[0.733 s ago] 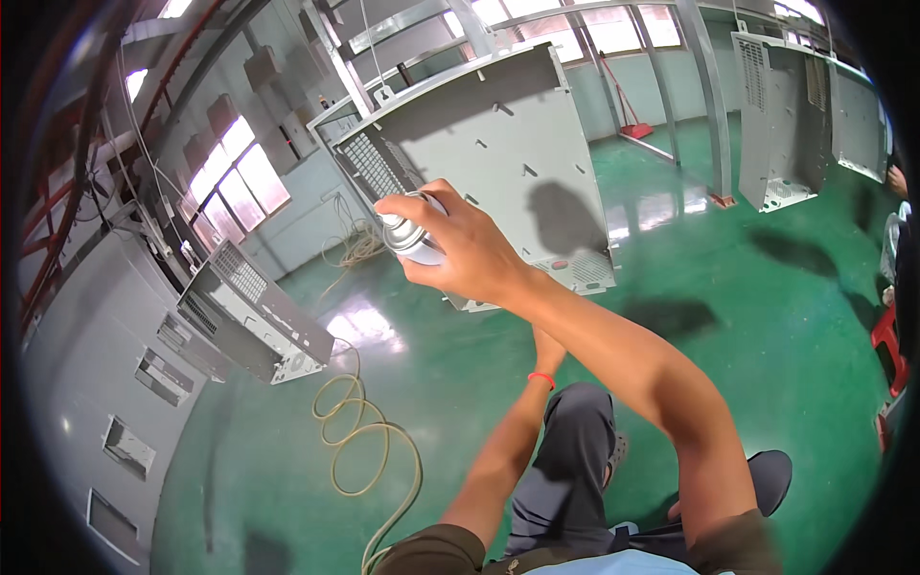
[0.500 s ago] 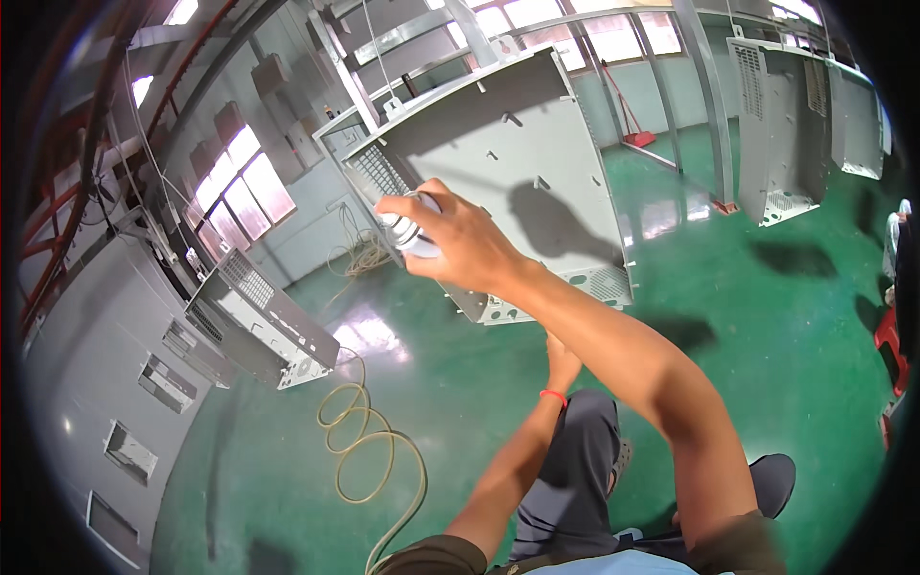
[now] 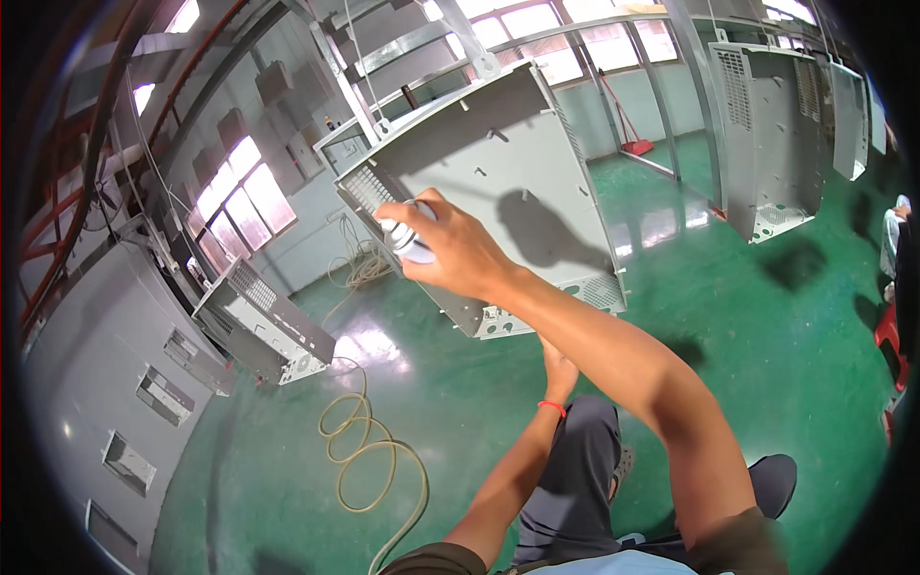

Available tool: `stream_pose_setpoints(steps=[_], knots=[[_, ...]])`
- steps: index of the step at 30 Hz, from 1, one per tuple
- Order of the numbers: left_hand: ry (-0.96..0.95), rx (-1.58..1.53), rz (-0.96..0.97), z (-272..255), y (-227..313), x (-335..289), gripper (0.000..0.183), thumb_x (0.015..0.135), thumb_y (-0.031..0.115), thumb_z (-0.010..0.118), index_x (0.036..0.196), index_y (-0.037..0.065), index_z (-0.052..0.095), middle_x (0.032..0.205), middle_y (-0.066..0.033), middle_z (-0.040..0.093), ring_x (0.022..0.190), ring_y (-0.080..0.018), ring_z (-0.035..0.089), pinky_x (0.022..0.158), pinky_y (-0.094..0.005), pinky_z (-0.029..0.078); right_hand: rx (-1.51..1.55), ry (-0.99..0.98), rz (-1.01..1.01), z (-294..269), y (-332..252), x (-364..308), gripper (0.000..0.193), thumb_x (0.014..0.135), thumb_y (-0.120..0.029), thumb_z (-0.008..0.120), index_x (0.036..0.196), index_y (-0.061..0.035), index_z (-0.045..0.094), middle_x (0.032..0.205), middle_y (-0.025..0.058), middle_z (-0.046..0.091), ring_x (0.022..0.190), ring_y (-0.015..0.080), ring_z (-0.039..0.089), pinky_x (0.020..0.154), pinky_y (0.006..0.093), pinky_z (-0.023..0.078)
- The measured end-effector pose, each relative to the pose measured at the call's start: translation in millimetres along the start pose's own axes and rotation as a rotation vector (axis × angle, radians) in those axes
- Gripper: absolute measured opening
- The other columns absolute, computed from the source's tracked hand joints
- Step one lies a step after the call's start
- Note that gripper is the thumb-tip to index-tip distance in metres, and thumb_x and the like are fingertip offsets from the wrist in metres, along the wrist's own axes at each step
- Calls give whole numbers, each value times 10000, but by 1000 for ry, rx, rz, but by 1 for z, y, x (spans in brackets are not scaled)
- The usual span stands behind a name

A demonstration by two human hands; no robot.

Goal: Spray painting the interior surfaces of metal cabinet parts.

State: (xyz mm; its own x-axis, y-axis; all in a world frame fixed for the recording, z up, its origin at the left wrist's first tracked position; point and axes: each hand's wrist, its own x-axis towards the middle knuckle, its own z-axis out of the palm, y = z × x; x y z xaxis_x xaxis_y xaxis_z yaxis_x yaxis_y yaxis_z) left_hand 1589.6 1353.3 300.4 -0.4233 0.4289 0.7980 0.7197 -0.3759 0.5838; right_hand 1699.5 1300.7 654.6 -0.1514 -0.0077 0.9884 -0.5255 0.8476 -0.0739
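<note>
A large grey sheet-metal casing (image 3: 450,153), open toward me, hangs in front of me, tilted, with perforated vents and small pegs inside. My right hand (image 3: 455,247) is closed around a white spray can (image 3: 412,235), held before the casing's left side with a finger over its top. The hand's shadow falls on the back panel. Under my right forearm, my left hand (image 3: 559,369) reaches up to the casing's lower edge. Its fingers are hidden there, so whether they grip the edge cannot be seen.
Another casing (image 3: 264,321) hangs at the left, and more grey casings (image 3: 771,134) hang at the far right. A pale hose (image 3: 391,444) lies coiled on the green floor (image 3: 268,460). Behind stand metal posts and a red dustpan (image 3: 636,148). Red and white items (image 3: 891,335) sit at the right edge.
The casing in front of me appears slightly lower and further left. The casings at the right have also shifted left and a little down in view. My hands keep nearly the same pose.
</note>
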Motion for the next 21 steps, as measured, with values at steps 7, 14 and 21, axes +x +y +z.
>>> stream_pose_setpoints(steps=[7, 14, 21], knots=[[-1, -362, -313, 0, 54, 13, 483, 1000, -99, 520, 1411, 91, 354, 958, -44, 533, 780, -135, 585, 693, -287, 552, 44, -52, 63, -67, -4, -42, 708, 825, -172, 803, 1470, -279, 530, 1264, 130, 602, 1031, 368, 702, 860, 452, 620], [103, -77, -158, -45, 26, 28, 583, 963, -15, 574, 1498, 60, 354, 1112, -120, 600, 998, -204, 602, 905, -362, 513, -125, -228, 157, -170, -40, -168, 760, 814, -182, 814, 1510, -274, 523, 1226, 146, 613, 1058, 395, 677, 871, 479, 601], [113, -93, -259, -141, 29, 64, 579, 929, -87, 488, 1465, 110, 395, 948, -82, 551, 761, -144, 560, 708, -289, 496, -280, -427, 783, -262, -36, -267, 794, 825, -206, 793, 1542, -301, 464, 1129, 175, 610, 992, 414, 664, 860, 496, 561]])
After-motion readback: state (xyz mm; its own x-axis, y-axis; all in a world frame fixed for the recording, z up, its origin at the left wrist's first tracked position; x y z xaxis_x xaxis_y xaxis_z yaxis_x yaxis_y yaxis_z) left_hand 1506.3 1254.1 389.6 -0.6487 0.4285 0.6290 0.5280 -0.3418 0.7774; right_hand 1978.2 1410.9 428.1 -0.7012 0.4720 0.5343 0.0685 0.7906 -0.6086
